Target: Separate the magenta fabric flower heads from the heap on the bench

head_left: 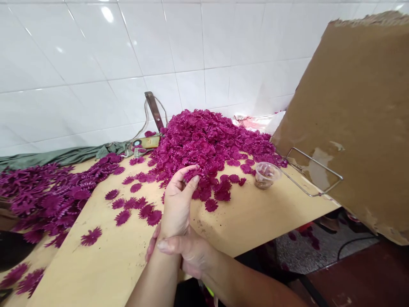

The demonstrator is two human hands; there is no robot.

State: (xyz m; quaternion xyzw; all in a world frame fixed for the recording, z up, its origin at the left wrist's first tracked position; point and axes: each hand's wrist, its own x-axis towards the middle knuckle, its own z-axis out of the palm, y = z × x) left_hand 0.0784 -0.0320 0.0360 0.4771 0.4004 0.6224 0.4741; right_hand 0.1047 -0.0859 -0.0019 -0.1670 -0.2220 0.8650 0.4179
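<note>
My left hand is raised over the table, its thumb and fingers pinching a purple artificial flower head. Round my left wrist wraps my right hand, the thumb across the top and the fingers partly hidden behind the forearm. Just beyond rises a large heap of purple flower heads. Loose flower heads, such as one left of my wrist, lie scattered on the pale tabletop.
A clear plastic cup with brownish contents stands right of the heap. Beside it are a bent wire frame and a big cardboard sheet. More purple flowers are piled at left near green cloth. White tiled wall lies behind.
</note>
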